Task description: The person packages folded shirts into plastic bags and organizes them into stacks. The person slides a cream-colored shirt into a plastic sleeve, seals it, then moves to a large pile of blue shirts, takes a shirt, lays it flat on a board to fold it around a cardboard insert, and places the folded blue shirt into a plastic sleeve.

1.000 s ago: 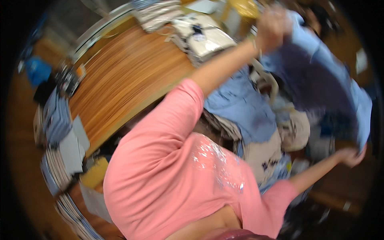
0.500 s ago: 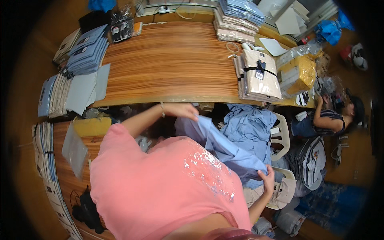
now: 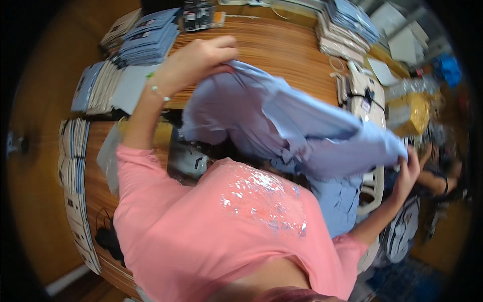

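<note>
A light blue shirt [image 3: 302, 126] hangs stretched out between my two hands, over the near edge of the wooden table [image 3: 261, 43]. My left hand [image 3: 204, 60] is raised above the table and pinches one upper end of the cloth. At the far right and lower, my right hand [image 3: 408, 168] grips the other end. Folds sag in the middle, and part of the shirt is blurred by motion. Below it, more light blue shirts [image 3: 336, 201] lie on a white plastic chair [image 3: 375, 194] to my right.
Folded blue shirts [image 3: 148, 43] and beige shirts stand stacked at the table's left. Beige packed shirts [image 3: 365, 93] with a black band sit at its right, beside a yellow-taped parcel [image 3: 415, 113]. Another person [image 3: 432, 176] works at the far right. A side table [image 3: 100, 211] stands left.
Both hands have risen and spread apart, lifting the blue shirt up from the chair and opening it wide across the table edge. The view has shifted left.
</note>
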Tool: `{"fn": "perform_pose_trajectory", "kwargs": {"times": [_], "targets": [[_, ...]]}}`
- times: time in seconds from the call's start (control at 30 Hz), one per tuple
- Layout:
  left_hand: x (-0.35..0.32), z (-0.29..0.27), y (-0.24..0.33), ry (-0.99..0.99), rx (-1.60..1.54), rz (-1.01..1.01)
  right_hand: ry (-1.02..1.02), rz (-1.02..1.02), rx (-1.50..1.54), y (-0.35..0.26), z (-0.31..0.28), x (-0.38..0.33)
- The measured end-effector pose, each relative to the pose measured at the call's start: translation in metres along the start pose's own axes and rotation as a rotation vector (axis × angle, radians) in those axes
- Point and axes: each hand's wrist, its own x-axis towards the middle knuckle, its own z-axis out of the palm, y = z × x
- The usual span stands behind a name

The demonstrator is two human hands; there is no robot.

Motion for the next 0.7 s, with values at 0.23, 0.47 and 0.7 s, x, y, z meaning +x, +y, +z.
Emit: {"fn": "perform_pose_trajectory", "kwargs": {"times": [0.23,0.47,0.7], "targets": [[-0.026,0.005,-0.037,0.021,-0.057,-0.166,-0.202,-0.073,0.292,-0.004,0.060,0.070],[-0.045,0.013,-0.044,0.336,-0.126,-0.477,-0.241,-0.110,0.069,-0.030,0.069,0.067],[0.041,0.011,-0.134,0.396,0.142,-0.327,-0.345,-0.047,0.062,-0.041,0.101,0.123]]}}
